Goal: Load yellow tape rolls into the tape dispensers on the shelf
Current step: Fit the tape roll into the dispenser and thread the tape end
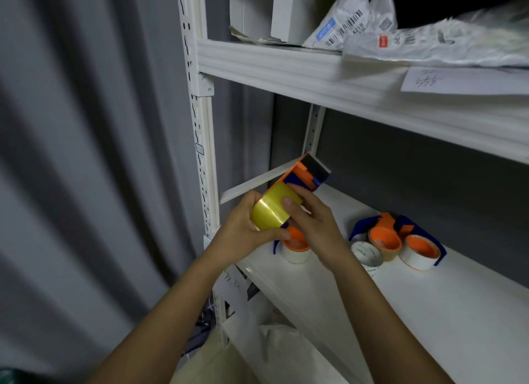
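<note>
You are gripping the yellow tape roll (274,207) with your left hand (243,229), fingers curled round it, while your right hand (312,223) is clamping the orange-and-blue tape dispenser (306,173) it is seated in, likely steadying it for threading. Both are held just above the shelf (429,303). At four o'clock, two more dispensers (400,240) with spent cores are waiting.

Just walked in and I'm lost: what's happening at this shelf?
A person is loading tape. Both hands hold a yellow tape roll against an orange and blue dispenser: the left hand cups the roll, the right hand grips from the other side. More dispensers sit on the white shelf, without yellow tape.
</note>
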